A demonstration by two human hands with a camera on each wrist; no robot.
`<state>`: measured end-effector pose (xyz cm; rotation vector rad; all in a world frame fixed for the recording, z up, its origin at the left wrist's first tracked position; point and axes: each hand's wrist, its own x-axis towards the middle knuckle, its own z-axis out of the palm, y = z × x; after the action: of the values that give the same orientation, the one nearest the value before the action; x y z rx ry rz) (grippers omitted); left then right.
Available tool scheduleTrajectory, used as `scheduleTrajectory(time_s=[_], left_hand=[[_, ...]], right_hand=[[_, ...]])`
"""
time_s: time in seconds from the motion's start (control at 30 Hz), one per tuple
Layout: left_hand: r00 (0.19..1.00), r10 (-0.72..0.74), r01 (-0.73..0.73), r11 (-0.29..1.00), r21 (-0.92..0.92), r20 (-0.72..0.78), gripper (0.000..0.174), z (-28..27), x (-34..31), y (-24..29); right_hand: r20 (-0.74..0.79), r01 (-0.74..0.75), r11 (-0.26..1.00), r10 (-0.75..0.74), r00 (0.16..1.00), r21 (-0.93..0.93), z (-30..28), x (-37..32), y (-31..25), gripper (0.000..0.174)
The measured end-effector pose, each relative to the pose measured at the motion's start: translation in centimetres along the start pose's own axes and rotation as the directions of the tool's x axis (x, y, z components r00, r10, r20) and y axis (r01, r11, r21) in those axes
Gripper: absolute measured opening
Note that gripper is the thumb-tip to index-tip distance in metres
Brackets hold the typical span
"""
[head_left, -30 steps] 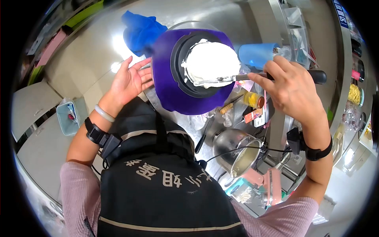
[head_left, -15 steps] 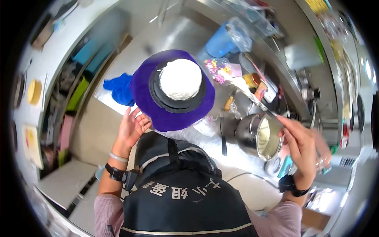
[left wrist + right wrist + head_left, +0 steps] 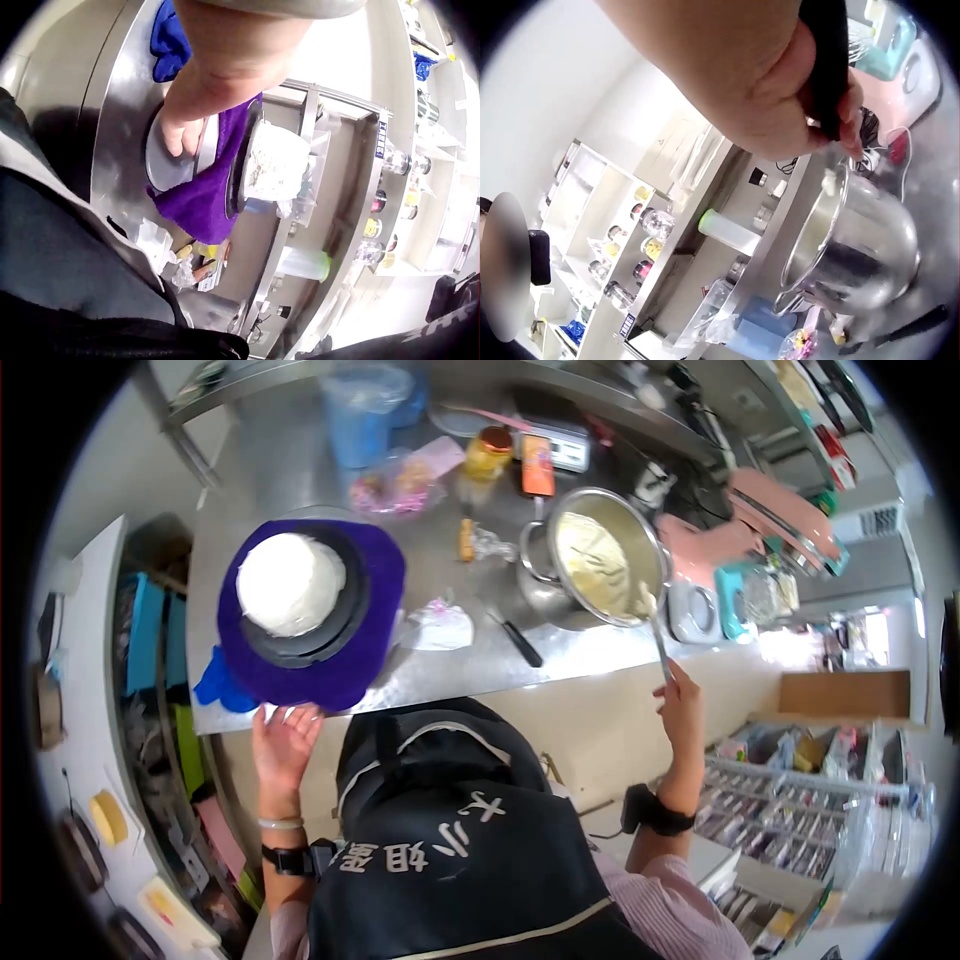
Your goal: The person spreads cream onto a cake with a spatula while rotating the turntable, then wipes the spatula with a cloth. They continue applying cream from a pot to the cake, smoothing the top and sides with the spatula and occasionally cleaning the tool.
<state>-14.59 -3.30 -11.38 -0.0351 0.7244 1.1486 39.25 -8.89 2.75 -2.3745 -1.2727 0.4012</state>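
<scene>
A round cake (image 3: 290, 585) coated in white cream stands on a black round base (image 3: 350, 595) over a purple cloth (image 3: 380, 625). Beneath the cloth, a grey turntable (image 3: 160, 161) shows in the left wrist view. My left hand (image 3: 287, 745) is at the near edge of the cloth, its relaxed fingers on the turntable. With my right hand (image 3: 683, 700) I grip an icing spatula by its black handle (image 3: 826, 82). Its blade (image 3: 660, 643) meets the rim of a steel mixing bowl (image 3: 550, 600), where a dab of cream sits. Pale cream (image 3: 595, 565) lies inside the bowl.
A black-handled knife (image 3: 520, 643) and crumpled white paper (image 3: 440, 627) lie between cake and bowl. Behind stand a jar (image 3: 488, 455), a scale (image 3: 568, 453) and a blue container (image 3: 357, 430). A pink mixer (image 3: 775, 520) is to the right; a blue cloth (image 3: 225, 682) lies left.
My right hand has carried the spatula from the cake's side across to the mixing bowl's rim. The head view has swung right; my left hand stays beside the turntable.
</scene>
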Motion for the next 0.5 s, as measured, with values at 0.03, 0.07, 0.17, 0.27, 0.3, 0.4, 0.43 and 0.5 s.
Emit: scheduleTrajectory(time_s=[0.03,0.07,0.17,0.27,0.3,0.4,0.43,0.5], left_hand=[[1.000,-0.004,0.004,1.000,-0.021,0.002,0.039,0.0,0.0,-0.1],[0.999,-0.014,0.011,0.998,-0.059,-0.038,0.037,0.1,-0.1,-0.4],[0.999,-0.011,0.009,0.999,-0.051,-0.040,0.041,0.6,0.0,-1.0],[0.997,0.008,-0.011,0.999,-0.046,-0.075,0.042,2.0,-0.4,-1.4],[0.999,0.002,-0.005,0.998,-0.056,-0.053,0.040,1.7,-0.4,-1.5],[0.998,-0.004,0.001,0.999,-0.050,-0.059,0.038,2.2,-0.6,-1.5],[0.998,-0.001,-0.003,0.998,-0.057,-0.064,0.038,1.9,-0.7,-1.6],[1.000,0.003,-0.005,0.998,-0.066,-0.028,0.037,1.2,-0.4,-1.7]], right_hand=[[0.049,0.010,0.999,-0.012,0.999,0.040,0.6,0.2,0.6,0.037],[0.090,-0.024,1.000,0.024,0.996,-0.005,0.9,-0.1,-1.7,0.037],[0.046,0.169,0.986,-0.170,0.984,0.010,3.4,0.6,-3.3,0.038],[-0.174,0.242,0.840,-0.364,0.915,-0.486,3.9,3.3,-2.7,0.038],[-0.109,0.211,0.795,-0.328,0.938,-0.569,3.8,3.6,-2.5,0.037],[0.004,0.183,0.720,-0.243,0.970,-0.670,1.7,1.2,-3.3,0.036],[0.055,0.173,0.706,-0.187,0.981,-0.687,0.3,-0.4,-3.7,0.035],[0.139,0.253,0.711,-0.216,0.967,-0.656,-2.5,-3.3,-3.5,0.036]])
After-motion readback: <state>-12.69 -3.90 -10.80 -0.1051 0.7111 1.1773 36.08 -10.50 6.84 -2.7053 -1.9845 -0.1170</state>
